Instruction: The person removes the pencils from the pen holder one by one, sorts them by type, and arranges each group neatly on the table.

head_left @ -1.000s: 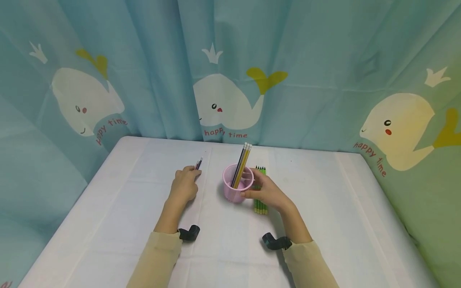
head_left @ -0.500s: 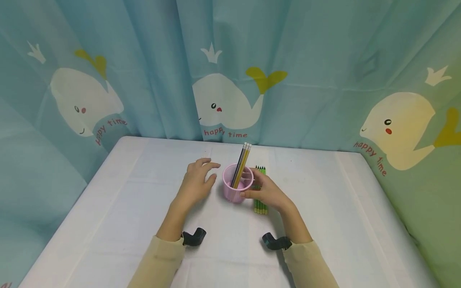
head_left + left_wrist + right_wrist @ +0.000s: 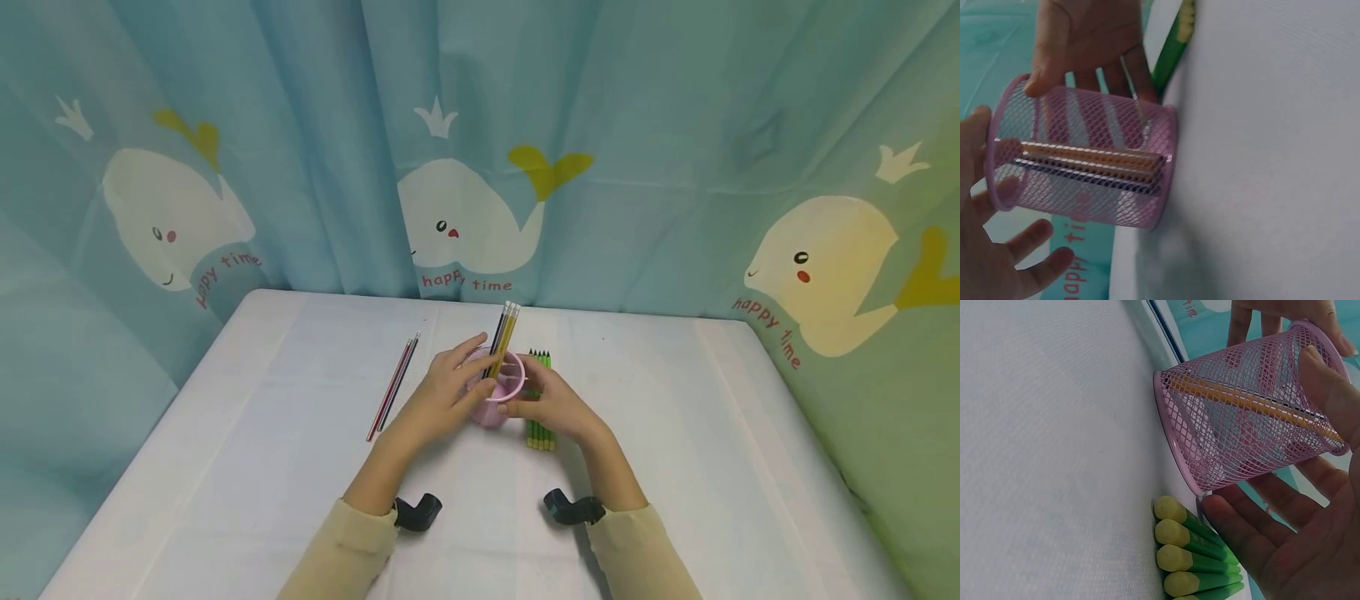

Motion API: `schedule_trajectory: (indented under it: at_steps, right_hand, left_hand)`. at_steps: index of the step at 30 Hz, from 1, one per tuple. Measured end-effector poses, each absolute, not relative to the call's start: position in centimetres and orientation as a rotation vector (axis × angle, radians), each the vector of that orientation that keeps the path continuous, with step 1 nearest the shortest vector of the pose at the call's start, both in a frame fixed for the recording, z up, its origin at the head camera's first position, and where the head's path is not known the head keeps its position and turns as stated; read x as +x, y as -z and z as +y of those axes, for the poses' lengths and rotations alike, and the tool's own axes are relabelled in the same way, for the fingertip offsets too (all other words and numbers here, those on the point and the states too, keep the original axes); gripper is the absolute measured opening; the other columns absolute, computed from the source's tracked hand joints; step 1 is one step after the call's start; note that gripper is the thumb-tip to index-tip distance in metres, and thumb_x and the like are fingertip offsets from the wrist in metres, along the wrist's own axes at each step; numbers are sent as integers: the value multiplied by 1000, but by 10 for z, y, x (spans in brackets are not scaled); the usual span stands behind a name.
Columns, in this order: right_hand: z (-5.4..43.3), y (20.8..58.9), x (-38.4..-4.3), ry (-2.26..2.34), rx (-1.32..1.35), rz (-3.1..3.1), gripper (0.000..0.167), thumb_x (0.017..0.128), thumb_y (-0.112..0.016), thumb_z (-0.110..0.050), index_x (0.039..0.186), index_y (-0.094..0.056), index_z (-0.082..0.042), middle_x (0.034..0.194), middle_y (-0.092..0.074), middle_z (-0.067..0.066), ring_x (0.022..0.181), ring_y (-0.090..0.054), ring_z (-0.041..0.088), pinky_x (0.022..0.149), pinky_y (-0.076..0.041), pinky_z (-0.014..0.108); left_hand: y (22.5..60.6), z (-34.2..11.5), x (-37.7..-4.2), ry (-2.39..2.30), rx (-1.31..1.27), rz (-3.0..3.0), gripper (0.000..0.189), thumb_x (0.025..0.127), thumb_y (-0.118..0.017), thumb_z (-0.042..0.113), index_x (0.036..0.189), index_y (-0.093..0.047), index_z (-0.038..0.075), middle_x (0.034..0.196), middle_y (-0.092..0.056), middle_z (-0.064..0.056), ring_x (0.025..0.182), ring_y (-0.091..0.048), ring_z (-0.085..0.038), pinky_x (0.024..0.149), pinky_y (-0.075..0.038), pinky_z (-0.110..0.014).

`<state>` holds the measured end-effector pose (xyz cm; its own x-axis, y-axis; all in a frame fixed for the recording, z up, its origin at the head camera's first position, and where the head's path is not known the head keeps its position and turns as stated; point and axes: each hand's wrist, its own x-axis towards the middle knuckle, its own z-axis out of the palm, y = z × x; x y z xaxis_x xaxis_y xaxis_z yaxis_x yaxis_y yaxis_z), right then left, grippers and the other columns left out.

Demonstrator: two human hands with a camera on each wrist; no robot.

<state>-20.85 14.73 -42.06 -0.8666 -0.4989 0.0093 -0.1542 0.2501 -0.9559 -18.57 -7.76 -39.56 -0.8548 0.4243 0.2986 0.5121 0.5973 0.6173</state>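
A pink mesh pencil holder [image 3: 492, 410] stands slightly tilted, with several yellow and dark pencils [image 3: 504, 333] leaning inside. My right hand [image 3: 558, 404] grips its right side, thumb near the rim and fingers around the mesh. From the left, my left hand [image 3: 442, 393] reaches over the rim. Its fingers are spread and their tips are right at the pencils. In the left wrist view, the outer fingers [image 3: 1032, 240] stay extended beside the mesh. Pencil ends are partly hidden behind both hands in the right wrist view.
A red pencil [image 3: 388, 392] and a dark pencil [image 3: 400, 382] lie side by side left of the left hand. Several green pencils [image 3: 1179, 556] lie in a row under the right hand. A whale-print curtain [image 3: 645, 167] hangs behind the white table [image 3: 712, 433].
My left hand has left the two pencils at the left and moved right to the holder's rim, uncovering them. My right hand keeps its grip on the holder.
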Motion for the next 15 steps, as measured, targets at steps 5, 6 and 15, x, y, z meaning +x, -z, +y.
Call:
schedule_trajectory:
  at_steps: [5,6,15]
  right_hand:
    - [146,420,-207,1660,-612,2221,76,83,-81,-9,148,-43,-13,144,-52,10,129,-54,34,108,-45,53]
    - [146,420,-207,1662,-616,2219,76,83,-81,-8,148,-43,-13,144,-53,10,128,-54,34,108,-46,52]
    - [145,418,-207,1657,-617,2222,75,81,-82,-10,147,-45,-15,142,-55,8,125,-56,31,106,-48,47]
  left_hand:
    - [401,-73,-185,999,-810,-2766,51,104,-48,43,150,-47,22,166,-21,0,143,-33,-39,110,-37,-64]
    - [402,-72,-184,978,-817,-2769,52,104,-46,44,151,-45,23,167,-19,1,143,-32,-39,110,-37,-64]
    - [406,-68,-183,933,-846,-2664,50,107,-40,42,149,-48,16,161,-31,-7,143,-33,-36,112,-37,-61]
